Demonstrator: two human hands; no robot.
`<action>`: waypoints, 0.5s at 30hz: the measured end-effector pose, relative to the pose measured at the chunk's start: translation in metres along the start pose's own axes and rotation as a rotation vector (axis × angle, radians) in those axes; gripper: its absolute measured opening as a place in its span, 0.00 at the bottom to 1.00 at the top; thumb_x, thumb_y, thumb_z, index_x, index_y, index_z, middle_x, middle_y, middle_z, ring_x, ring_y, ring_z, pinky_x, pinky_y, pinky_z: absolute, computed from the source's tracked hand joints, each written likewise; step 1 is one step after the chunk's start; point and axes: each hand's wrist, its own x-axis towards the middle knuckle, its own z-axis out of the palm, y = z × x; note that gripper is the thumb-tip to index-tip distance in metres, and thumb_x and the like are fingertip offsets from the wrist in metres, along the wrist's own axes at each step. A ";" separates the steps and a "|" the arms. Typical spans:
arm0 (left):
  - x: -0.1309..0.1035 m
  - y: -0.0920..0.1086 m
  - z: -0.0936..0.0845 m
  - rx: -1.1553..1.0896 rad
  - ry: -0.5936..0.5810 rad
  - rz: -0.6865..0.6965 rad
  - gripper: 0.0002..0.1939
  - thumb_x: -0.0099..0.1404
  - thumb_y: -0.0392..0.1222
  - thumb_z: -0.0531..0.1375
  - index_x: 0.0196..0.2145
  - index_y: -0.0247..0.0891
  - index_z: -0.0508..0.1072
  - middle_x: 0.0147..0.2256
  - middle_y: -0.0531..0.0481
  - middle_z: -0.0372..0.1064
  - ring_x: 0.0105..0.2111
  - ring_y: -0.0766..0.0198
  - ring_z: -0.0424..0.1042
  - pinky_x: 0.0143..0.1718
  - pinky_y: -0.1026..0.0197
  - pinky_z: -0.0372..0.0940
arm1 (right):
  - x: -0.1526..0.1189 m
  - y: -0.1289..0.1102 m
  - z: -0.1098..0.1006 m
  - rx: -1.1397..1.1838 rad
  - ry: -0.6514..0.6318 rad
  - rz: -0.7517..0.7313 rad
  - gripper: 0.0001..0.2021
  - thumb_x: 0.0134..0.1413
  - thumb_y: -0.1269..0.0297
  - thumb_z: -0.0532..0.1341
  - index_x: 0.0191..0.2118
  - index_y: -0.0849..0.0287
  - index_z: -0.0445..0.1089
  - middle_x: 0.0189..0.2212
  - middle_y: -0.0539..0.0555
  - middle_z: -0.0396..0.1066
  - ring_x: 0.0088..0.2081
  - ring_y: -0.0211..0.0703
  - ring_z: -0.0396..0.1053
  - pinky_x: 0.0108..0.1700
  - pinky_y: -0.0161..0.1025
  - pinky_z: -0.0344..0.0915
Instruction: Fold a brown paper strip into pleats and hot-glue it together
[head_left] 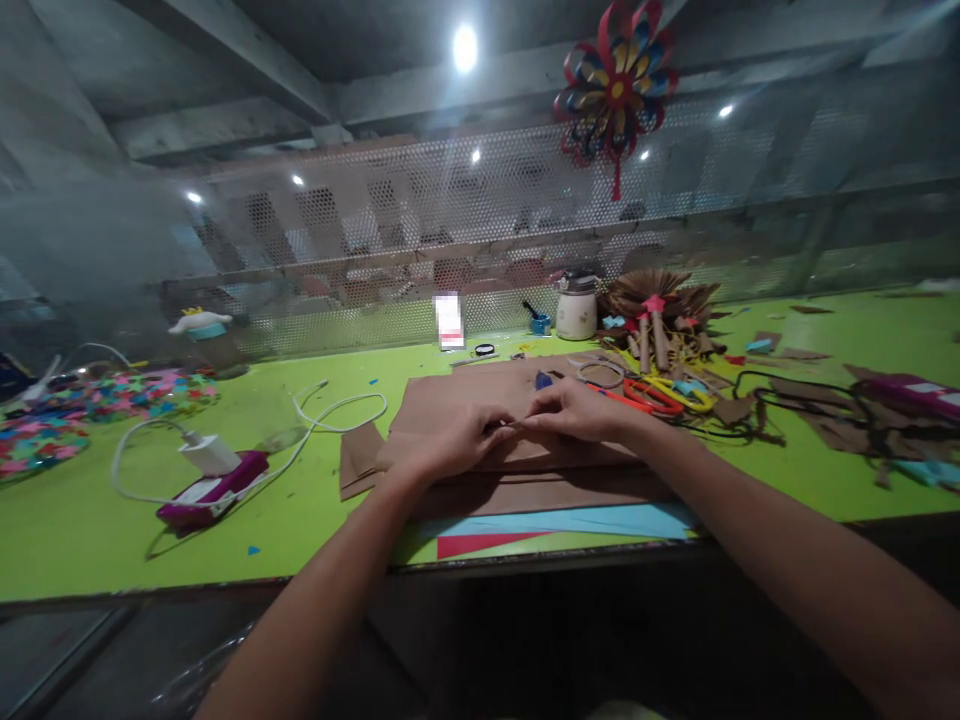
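Note:
My left hand (469, 440) and my right hand (570, 408) meet over a stack of brown kraft paper (442, 395). The fingertips of both are pinched close together on something small and thin, perhaps a brown strip, too small and blurred to name. Just behind my right fingers a dark blue tip (543, 380) shows. Orange-handled scissors (652, 396) lie to the right of that hand. Under the stack's front edge, light blue paper (562, 522) and red paper (484, 544) stick out.
On the green table (285, 530) stand a purple power strip (217, 490) with a white charger and cable, a white jar (577, 308) and a lit phone (450, 320). Colourful paper stars (142, 395) are piled left. Kraft paper crafts (656, 320) and scraps lie right.

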 end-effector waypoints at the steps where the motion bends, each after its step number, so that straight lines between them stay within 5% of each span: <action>1: 0.000 0.001 0.001 0.025 0.013 0.001 0.15 0.62 0.44 0.49 0.39 0.35 0.71 0.34 0.48 0.70 0.32 0.65 0.65 0.34 0.66 0.58 | 0.000 0.001 0.000 0.021 0.009 0.009 0.15 0.47 0.58 0.58 0.29 0.67 0.72 0.21 0.51 0.67 0.24 0.33 0.61 0.26 0.30 0.56; 15: -0.001 0.006 0.002 0.111 0.086 -0.010 0.13 0.62 0.43 0.50 0.36 0.36 0.71 0.31 0.50 0.70 0.29 0.66 0.64 0.30 0.67 0.55 | 0.000 0.003 -0.009 -0.091 0.063 -0.127 0.11 0.46 0.61 0.59 0.31 0.64 0.73 0.25 0.51 0.70 0.28 0.35 0.64 0.30 0.31 0.59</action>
